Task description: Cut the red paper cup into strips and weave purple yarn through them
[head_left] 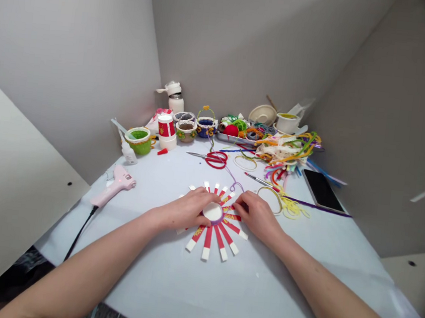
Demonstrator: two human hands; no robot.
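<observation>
A paper cup cut into red and white strips (207, 242) lies splayed out like a sun on the table, its round white base (212, 211) in the middle. Purple yarn (235, 185) circles that base and trails off towards the back of the table. My left hand (194, 208) grips the cup, thumb and fingers around the left side of the base and covering some strips. At the right-hand strips, my right hand (258, 213) is closed in a pinch on the purple yarn. Its fingertips partly hide the yarn.
Red-handled scissors (216, 159), a pen-like tool (261, 181) and a gold ring (271, 199) lie beyond the hands. A pink glue gun (114, 186) sits left, a phone (323, 191) right. Small baskets (185, 132), stacked cups (167, 133) and yarn heaps (285, 154) line the back.
</observation>
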